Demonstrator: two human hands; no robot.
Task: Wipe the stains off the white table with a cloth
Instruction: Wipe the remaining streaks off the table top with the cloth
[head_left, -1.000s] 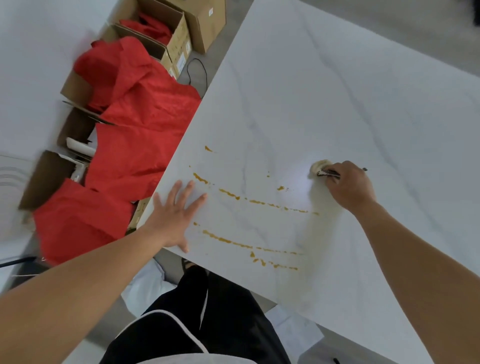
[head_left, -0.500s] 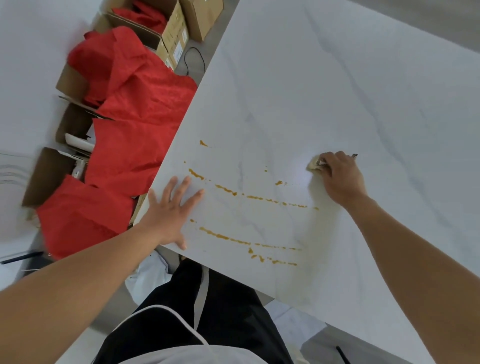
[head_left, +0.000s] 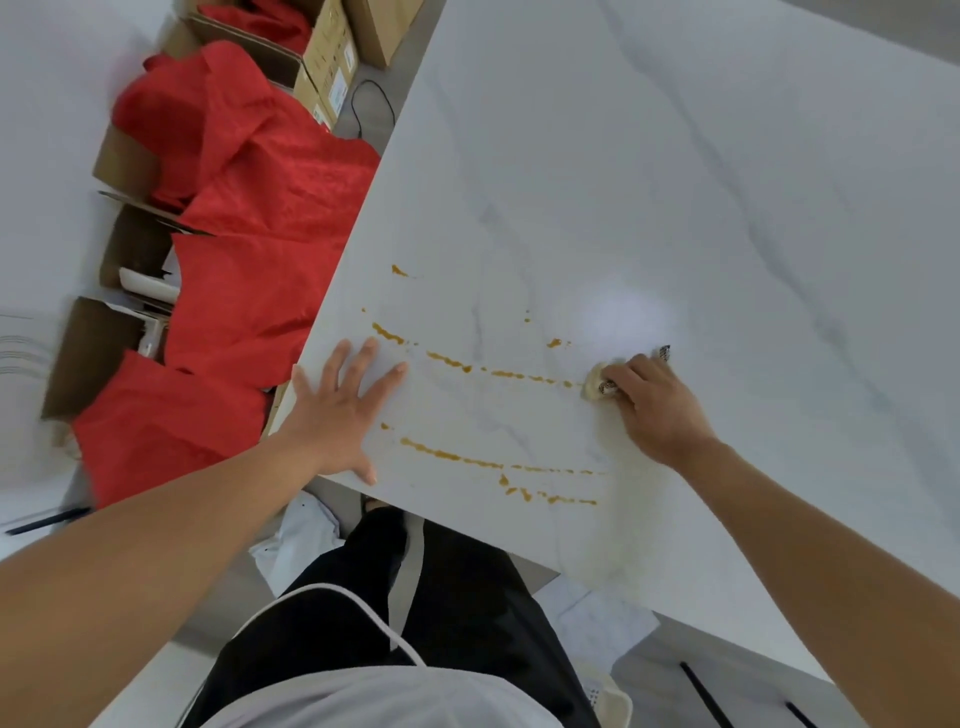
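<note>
While left hand (head_left: 343, 410) braces, right hand (head_left: 657, 410) presses cloth (head_left: 595, 382).

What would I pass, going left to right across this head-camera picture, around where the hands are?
First red fabric → left hand → orange stains → cloth → right hand gripping it.

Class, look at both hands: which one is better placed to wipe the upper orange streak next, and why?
The right hand. It grips the cloth at the right end of the upper streak. The left hand lies flat on the white table, holding nothing.
</note>
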